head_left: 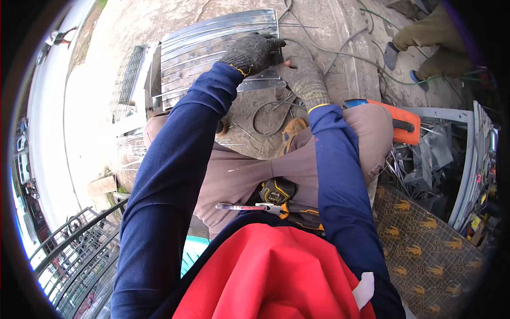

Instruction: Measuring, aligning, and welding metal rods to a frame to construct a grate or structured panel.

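My left hand (251,53), in a dark grey knit glove, lies over the right side of a slatted metal panel (191,56) on the ground. Its fingers are curled near the panel's edge, and what they grip is hidden. Close beside it, my right hand (305,80) wears a lighter grey glove. A bare fingertip shows at its front; those fingers are bent too, and I cannot see what is in them. A flat metal strip (265,84) runs below both hands. In my lap sit a tape measure (277,190), a marker pen (241,207) and an orange-handled tool (284,211).
Cables (340,52) snake over the concrete, with thin metal rods (247,132) nearby. An orange object with a black handle (402,125) is by my right knee, next to metal scraps (430,151). Another person's legs (438,45) are at far right; a metal grille (79,260) stands lower left.
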The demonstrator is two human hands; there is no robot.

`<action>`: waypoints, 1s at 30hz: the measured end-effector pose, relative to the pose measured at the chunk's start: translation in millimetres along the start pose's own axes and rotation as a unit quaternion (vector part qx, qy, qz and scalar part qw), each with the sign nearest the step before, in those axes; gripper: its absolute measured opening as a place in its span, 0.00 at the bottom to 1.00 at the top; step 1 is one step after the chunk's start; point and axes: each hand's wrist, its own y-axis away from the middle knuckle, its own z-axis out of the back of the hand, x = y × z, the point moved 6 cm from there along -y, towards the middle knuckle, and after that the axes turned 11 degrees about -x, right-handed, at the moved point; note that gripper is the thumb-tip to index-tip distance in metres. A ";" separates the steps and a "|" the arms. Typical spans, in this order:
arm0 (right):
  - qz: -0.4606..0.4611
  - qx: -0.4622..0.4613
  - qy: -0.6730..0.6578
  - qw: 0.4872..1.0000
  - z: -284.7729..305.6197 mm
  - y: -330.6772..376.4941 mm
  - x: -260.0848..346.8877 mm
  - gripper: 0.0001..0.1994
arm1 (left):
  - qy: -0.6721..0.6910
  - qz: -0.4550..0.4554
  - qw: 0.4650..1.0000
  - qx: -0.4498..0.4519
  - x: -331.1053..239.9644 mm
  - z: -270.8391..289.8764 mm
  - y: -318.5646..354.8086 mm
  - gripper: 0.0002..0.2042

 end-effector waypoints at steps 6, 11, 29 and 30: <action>-0.034 0.044 -0.001 0.998 -0.1 0.2 2.0 0.20 | -0.001 -0.007 1.000 0.003 -0.9 0.7 0.4 0.24; -0.043 0.045 -0.004 0.998 0.2 0.9 1.9 0.19 | 0.010 0.008 1.000 0.004 -1.9 0.8 0.4 0.24; -0.028 0.012 0.012 0.999 -3.5 -3.0 -3.9 0.18 | -0.016 -0.005 1.000 -0.007 9.4 -3.1 -4.9 0.27; -0.031 0.008 0.022 0.999 -4.1 -4.2 -5.4 0.18 | -0.012 -0.014 1.000 -0.016 8.0 -1.9 -5.2 0.26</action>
